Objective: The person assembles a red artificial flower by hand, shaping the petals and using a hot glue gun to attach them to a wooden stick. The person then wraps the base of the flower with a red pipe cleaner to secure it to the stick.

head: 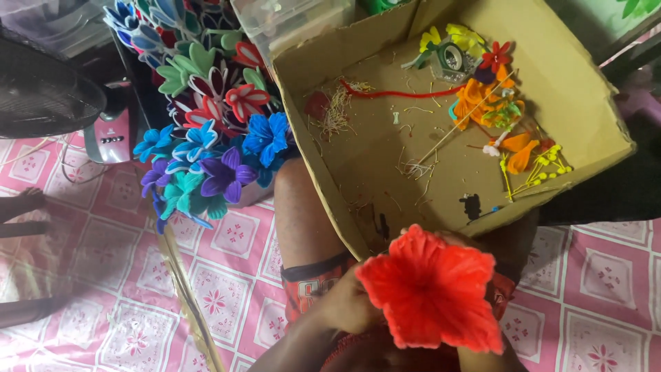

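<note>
A large red pipe-cleaner flower (430, 289) faces up at the bottom centre, over my lap. My left hand (348, 303) grips its left edge from below. My right hand (475, 358) is mostly hidden under the flower's right side, and only a bit of wrist shows. A cardboard box (585, 103) rests on my knees just beyond the flower. It holds a red pipe cleaner (399, 92), orange and yellow flower pieces (496, 110), a tape roll (452, 58) and thin sticks.
A bunch of blue, purple, teal and red craft flowers (213, 138) stands left of the box, its stems running down to the pink patterned mat (103, 275). A black fan (41, 89) sits far left. A clear plastic container (289, 21) is behind the box.
</note>
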